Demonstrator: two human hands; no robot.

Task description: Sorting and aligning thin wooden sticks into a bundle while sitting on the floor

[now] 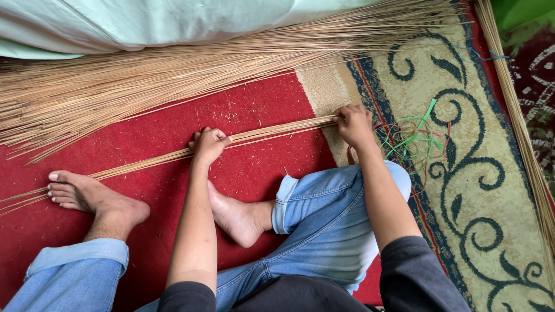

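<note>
We are sitting on a red carpet (248,110) and gripping a thin bundle of sticks (156,159) that is lying slantwise across it. Our left hand (208,144) is closing around the bundle near its middle, and our right hand (354,124) is clenching its right end, where the carpet's patterned cream border (462,173) begins. No packages, labels or signs are showing. A big loose heap of sticks (115,81) is fanning out behind, partly running under a pale green cloth (144,23) and off the left edge. Green and red strings (413,138) are tangling just beside our right hand; how they are knotted is hard to make out. Our bare left foot (87,199) is touching the bundle's far end. Open carpet is lying between bundle and heap.
</note>
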